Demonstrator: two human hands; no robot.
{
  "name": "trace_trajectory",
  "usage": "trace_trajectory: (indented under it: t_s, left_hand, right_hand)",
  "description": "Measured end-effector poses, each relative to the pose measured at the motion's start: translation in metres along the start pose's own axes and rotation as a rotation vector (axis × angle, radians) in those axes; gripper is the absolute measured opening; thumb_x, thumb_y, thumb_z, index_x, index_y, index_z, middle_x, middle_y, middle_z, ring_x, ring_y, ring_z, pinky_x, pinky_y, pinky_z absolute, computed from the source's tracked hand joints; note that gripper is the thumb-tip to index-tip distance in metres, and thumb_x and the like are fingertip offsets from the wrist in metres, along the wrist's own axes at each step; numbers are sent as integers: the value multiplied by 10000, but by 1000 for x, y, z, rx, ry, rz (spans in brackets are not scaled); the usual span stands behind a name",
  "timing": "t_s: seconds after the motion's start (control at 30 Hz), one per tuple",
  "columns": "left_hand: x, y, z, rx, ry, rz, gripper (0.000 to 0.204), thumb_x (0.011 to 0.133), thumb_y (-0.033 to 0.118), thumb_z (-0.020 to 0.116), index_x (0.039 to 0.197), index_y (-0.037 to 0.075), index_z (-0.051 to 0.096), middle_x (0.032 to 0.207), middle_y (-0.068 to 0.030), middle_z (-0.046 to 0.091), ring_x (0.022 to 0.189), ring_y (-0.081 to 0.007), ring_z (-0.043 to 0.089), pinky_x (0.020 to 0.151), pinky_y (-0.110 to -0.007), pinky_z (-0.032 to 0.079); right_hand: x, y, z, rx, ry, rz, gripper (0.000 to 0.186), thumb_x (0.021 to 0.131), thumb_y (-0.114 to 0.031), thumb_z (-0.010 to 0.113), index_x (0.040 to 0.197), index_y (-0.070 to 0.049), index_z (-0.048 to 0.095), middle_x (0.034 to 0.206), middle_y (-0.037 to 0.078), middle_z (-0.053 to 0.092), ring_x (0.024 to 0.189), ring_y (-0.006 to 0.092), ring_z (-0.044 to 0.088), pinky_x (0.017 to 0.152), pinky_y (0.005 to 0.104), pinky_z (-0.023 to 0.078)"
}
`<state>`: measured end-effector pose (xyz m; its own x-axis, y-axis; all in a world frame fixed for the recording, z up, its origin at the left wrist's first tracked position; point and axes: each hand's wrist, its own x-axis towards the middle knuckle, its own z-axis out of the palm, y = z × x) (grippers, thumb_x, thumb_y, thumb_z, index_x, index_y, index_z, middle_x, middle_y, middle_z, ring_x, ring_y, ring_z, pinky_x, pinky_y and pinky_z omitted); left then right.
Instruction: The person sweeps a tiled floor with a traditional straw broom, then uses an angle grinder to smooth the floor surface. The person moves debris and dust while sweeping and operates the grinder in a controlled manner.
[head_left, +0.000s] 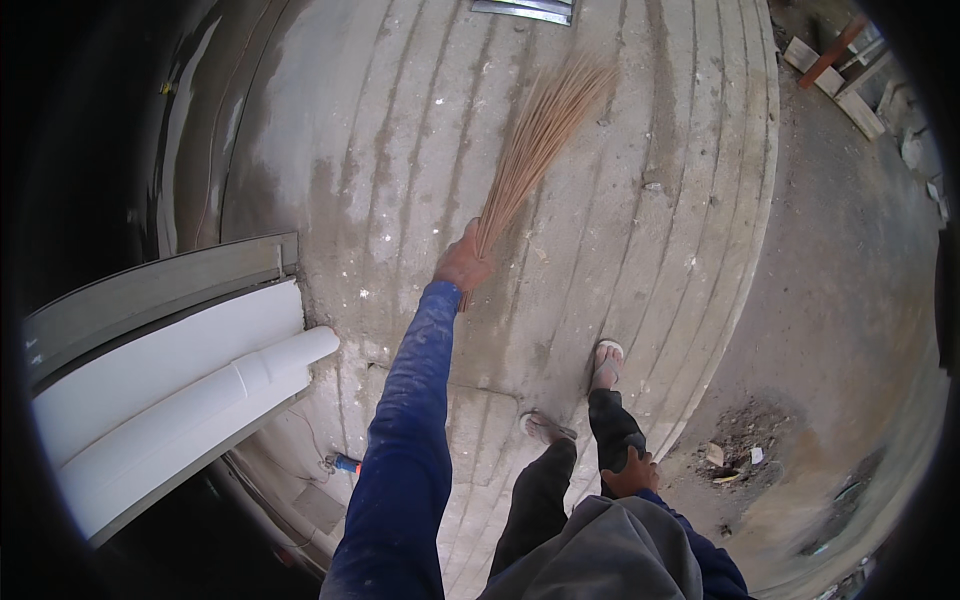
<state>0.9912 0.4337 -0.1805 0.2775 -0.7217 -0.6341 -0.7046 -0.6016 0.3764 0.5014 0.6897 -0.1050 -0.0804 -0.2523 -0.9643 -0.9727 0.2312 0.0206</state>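
The left hand [462,262] is wrapped tight around the bottom end of the broom [540,135]. Its long bristles point up and away to the right, over the concrete floor [400,120]. The right hand [632,472] rests on the knee, far from the broom; I cannot tell its grip.

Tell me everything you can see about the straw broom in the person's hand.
The tan, handleless straw broom is a bundle of thin, stiff fibres, bunched tight at the grip and fanning out to a wide brush end. It slants away from the person toward the upper right, its splayed tips at the grooved grey concrete floor. The left hand, at the end of a blue sleeve, is closed around its narrow end. Whether the tips touch the floor cannot be told. Nothing else touches it.
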Motion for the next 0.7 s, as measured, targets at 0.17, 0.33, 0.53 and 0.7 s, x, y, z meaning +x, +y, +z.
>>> trace_trajectory:
  t_s: [0.17,0.33,0.53,0.7]
  left_hand:
    - [-36,-42,20,-393,267,-94,903,865,157,771,1634,62,307,1282,-271,699,1132,-426,720,1014,-508,564]
    - [2,-49,138,-473,232,-144,719,834,177,763,1426,-64,434,1223,-282,687,1099,-415,710,997,-491,556]
    - [-23,98,237,200,-547,74,881,823,204,685,1601,50,302,1247,-325,721,1174,-481,710,1035,-552,556]
    - [-88,118,174,-79,-395,184,886,860,233,716,1648,132,325,1285,-295,705,1188,-491,693,1010,-539,547]
  right_hand:
    - [4,12,-1,46,-12,38,963,814,-524,803,1612,-125,442,1500,291,516,1372,503,539,1115,582,497]
    - [7,10,3,22,-71,27,983,814,-554,803,1620,-131,433,1538,290,479,1408,481,517,1110,587,498]
    - [9,11,16,-33,-40,36,964,819,-580,799,1604,-150,443,1517,278,491,1416,479,517,1087,594,509]
    - [5,13,12,38,-29,48,913,822,-548,813,1564,-141,473,1488,276,507,1401,486,529,1076,592,513]
